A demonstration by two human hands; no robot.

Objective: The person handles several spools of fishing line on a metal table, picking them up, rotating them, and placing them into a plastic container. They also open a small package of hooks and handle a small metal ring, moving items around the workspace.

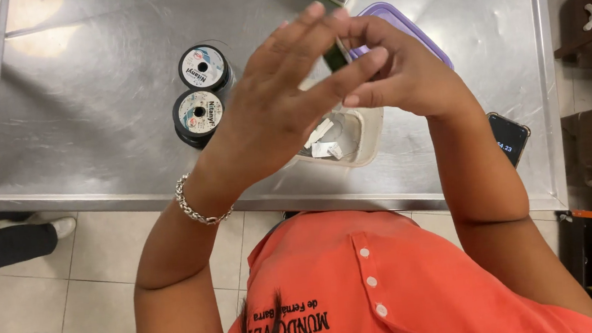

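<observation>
Left hand [282, 95]: fingers spread apart and flat, holding nothing, raised just in front of the right hand [395, 70], which was pinched shut on a small dark object [334, 56] with a pale thin strip beside it, kind unclear. Directly beneath both hands: an open pale plastic tub [369, 134] holding small white pieces, with a purple lid [397, 19] behind the right hand. Left of the left hand: two spools of line [200, 92], touching each other; right of the right forearm: a phone [509, 137] on the steel table [87, 100].

Two spools [201, 96], one tub [369, 134], one phone [509, 137]
</observation>
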